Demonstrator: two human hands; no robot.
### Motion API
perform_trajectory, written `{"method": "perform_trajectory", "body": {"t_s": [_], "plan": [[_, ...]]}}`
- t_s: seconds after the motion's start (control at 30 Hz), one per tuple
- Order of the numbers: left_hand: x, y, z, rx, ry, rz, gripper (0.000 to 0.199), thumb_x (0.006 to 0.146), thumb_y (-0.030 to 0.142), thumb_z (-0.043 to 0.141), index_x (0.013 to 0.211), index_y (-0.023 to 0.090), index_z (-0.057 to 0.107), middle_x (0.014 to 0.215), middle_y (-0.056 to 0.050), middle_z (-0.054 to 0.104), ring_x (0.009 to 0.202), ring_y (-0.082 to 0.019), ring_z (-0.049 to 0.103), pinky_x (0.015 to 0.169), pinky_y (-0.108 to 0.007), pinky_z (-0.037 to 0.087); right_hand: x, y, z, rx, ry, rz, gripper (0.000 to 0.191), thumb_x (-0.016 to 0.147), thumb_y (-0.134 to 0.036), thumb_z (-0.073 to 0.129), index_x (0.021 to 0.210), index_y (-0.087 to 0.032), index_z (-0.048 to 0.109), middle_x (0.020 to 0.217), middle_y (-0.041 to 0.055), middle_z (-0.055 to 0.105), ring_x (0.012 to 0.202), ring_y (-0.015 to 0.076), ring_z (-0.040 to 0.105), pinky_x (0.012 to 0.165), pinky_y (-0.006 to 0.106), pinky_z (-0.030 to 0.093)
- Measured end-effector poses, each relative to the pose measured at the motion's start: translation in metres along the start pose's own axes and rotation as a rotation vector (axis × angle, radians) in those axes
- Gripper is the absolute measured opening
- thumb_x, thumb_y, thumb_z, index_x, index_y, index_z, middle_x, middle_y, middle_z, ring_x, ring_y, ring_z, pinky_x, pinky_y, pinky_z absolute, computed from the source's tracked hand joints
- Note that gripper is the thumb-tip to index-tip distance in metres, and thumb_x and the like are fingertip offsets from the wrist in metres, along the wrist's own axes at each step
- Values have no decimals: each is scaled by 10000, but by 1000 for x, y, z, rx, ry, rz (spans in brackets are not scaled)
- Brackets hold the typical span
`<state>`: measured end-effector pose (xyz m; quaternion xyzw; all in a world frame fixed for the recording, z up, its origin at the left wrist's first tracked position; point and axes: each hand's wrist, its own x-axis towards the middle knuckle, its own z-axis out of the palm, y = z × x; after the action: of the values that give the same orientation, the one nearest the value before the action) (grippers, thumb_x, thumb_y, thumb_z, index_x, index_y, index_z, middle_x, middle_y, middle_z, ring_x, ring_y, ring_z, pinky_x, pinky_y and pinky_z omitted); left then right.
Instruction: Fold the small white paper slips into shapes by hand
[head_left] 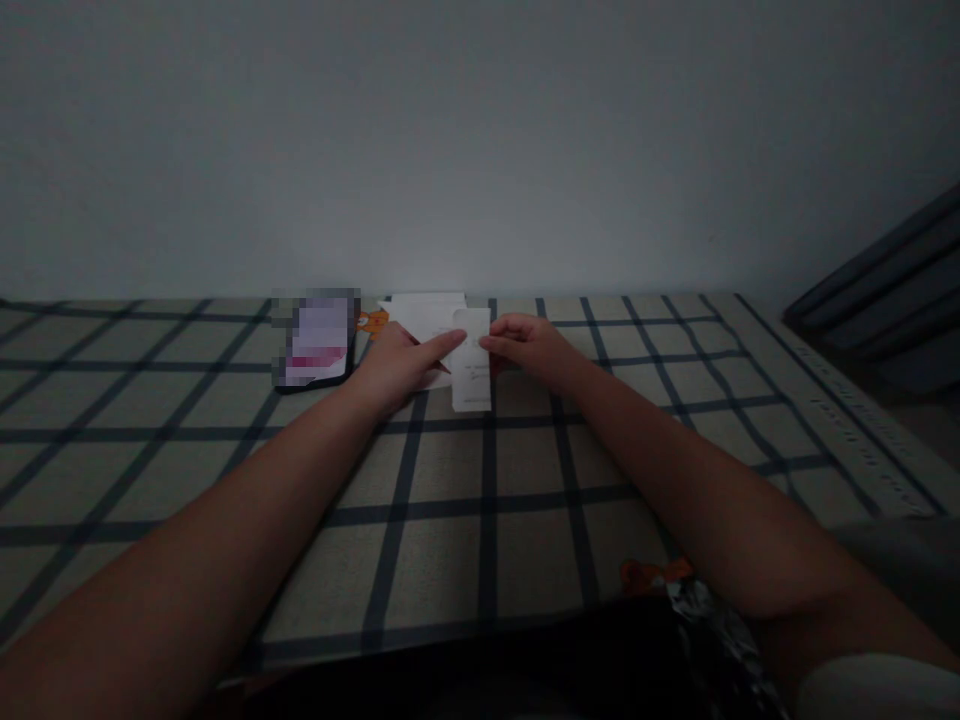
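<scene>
Slip (472, 385) is being pinched by the left hand (397, 365) and right hand (529, 340), handling seemingly unfinished, white paper (420, 313) showing behind.

Passable over checked cloth (450, 470) nearside of paper strip (471, 380); left hand (394, 365) and smartphone (321, 338) block its left, right hand (534, 342) its right.

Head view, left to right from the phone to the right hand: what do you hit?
Phone → left hand → upright white paper slip → right hand.
</scene>
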<state>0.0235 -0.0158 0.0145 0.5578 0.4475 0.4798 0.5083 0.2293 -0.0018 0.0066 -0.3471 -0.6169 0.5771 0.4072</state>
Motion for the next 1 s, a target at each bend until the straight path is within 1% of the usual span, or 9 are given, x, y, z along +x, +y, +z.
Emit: {"method": "perform_trajectory", "body": {"t_s": [0.17,0.27,0.37,0.5,0.6,0.67,0.8,0.9,1.0], "plan": [[0,-1,1,-10,-7,-13,408,714,368,865,1062,180,767,1128,-141,793,915,-266,760,710,-324,617,1,-2,-1,-1,73,-1,218,845,-347,771,842,-185,625,761,-13,720,710,124,702,738,286,618],[2,-3,0,-23,11,23,422,703,367,880,1065,183,767,1166,-146,785,983,-286,759,792,-368,625,1,-2,-1,-14,53,7,203,846,-324,771,827,-183,625,759,-15,719,714,121,703,739,280,616],[4,-3,-2,-35,30,64,511,691,401,899,1122,171,749,1229,-164,764,1049,-303,744,842,-402,621,0,-1,0,-10,36,10,187,846,-314,771,840,-180,642,778,-8,729,734,125,712,759,287,621],[5,-3,-3,-19,29,92,543,686,415,913,1123,144,742,1220,-133,769,1077,-295,725,884,-394,598,0,2,-1,24,38,-16,231,855,-377,768,931,-177,680,814,7,750,745,133,723,760,295,627],[4,-2,-1,0,31,92,533,665,439,925,1082,155,756,1146,-102,787,1030,-276,735,829,-360,596,1,4,-4,9,53,-36,267,848,-401,776,964,-174,698,818,13,754,733,129,718,746,288,626],[3,-1,1,-35,36,67,534,654,497,918,1048,170,764,1072,-104,796,938,-258,753,768,-347,602,2,5,-5,-11,69,-38,277,839,-410,786,955,-173,701,816,13,752,733,127,715,746,285,626],[4,0,2,-106,80,14,543,771,635,780,1075,185,768,909,-97,786,781,-228,749,690,-334,598,4,7,-6,0,88,-53,296,827,-422,798,950,-171,698,816,17,754,731,134,720,739,294,633],[5,0,2,-81,123,40,507,834,621,723,1103,193,773,858,-83,776,784,-224,747,687,-314,592,5,7,-6,4,113,-60,308,815,-422,810,957,-171,700,821,20,755,727,136,720,737,296,636],[5,-2,1,-76,87,34,512,808,586,765,1115,176,773,909,-105,790,800,-231,747,684,-315,595,5,7,-7,-12,144,-47,305,813,-415,808,954,-168,700,826,23,750,724,136,715,739,301,638]]}}
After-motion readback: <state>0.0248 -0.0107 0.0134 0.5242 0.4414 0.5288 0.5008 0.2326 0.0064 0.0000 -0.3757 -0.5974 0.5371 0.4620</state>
